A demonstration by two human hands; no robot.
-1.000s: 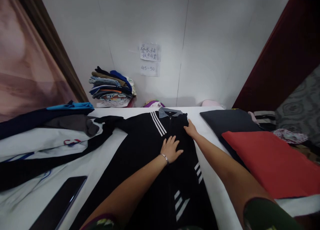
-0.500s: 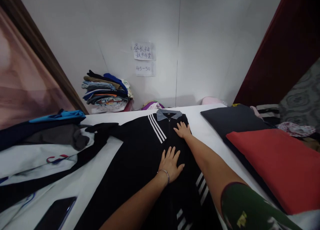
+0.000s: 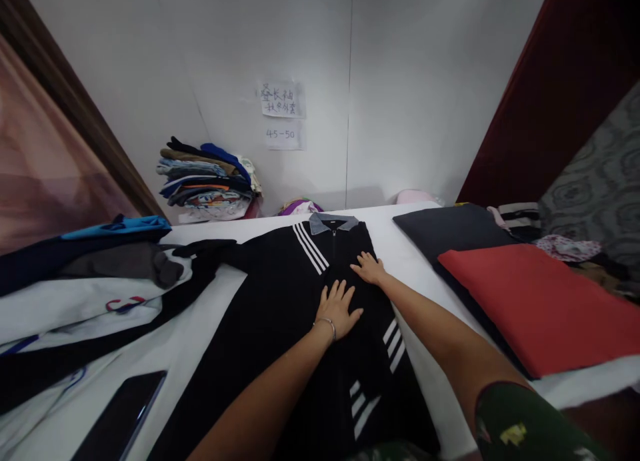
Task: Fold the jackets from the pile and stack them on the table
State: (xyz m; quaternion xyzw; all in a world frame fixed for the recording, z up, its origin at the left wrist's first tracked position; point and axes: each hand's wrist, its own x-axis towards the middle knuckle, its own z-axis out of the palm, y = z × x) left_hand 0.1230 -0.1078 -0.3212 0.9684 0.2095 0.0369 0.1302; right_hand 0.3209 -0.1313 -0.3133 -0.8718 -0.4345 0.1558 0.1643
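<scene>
A black jacket (image 3: 270,314) with a grey denim-like collar and white stripes lies front up on the white table. Its right side as I see it is folded inward, with striped parts showing low on the front. My left hand (image 3: 338,309), a bracelet at its wrist, rests flat on the jacket's middle with fingers spread. Further up, near the right edge below the collar, my right hand (image 3: 369,269) also lies on the cloth, fingers apart. The other sleeve stretches left toward a heap of clothes.
Left are heaped clothes (image 3: 85,281) and a phone (image 3: 123,414). Folded red cloth (image 3: 540,301) and dark grey cloth (image 3: 450,231) lie on the right. A stack of folded garments (image 3: 207,181) stands at the back left, below paper signs (image 3: 283,114) on the wall.
My right hand has slid down along the jacket's right edge, away from the collar. My left hand stays on the middle of the jacket. The view has shifted slightly.
</scene>
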